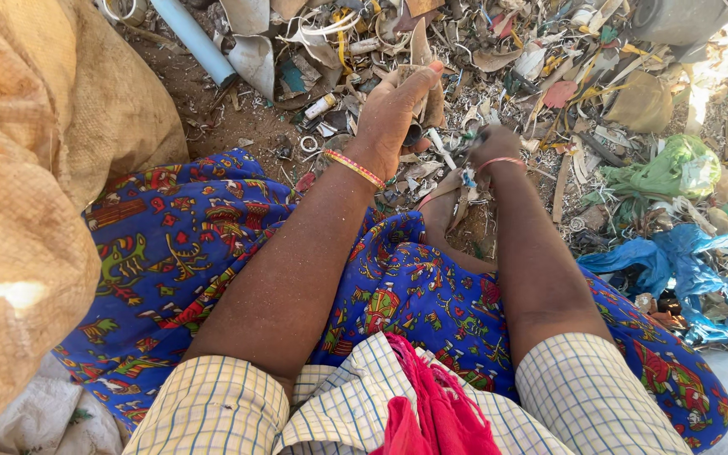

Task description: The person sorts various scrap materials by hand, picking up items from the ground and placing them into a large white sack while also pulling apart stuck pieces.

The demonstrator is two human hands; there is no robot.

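**Two hands over a heap of scrap**

Two arms reach out ahead of me, over a lap covered in blue patterned cloth (187, 253). My left hand (393, 105) is raised above the scrap heap (499, 59), fingers pressed together around a pale, flat scrap piece (431, 97) that sticks out past the thumb; orange bangles (354, 168) circle that wrist. My right hand (492, 145) sits lower, just beside the left, down among the litter. It looks curled on itself, but I cannot tell whether it grips anything, since the fingers are turned away from me. A thin pink band (499, 161) rings that wrist.

A sandalled foot (448, 202) shows between the two forearms, at the edge of the heap. Burlap sacks (35, 152) crowd the left side. A pale blue pipe (195, 38) lies on the dirt beyond them. To the right are a green plastic bag (667, 168) and crumpled blue plastic (676, 261).
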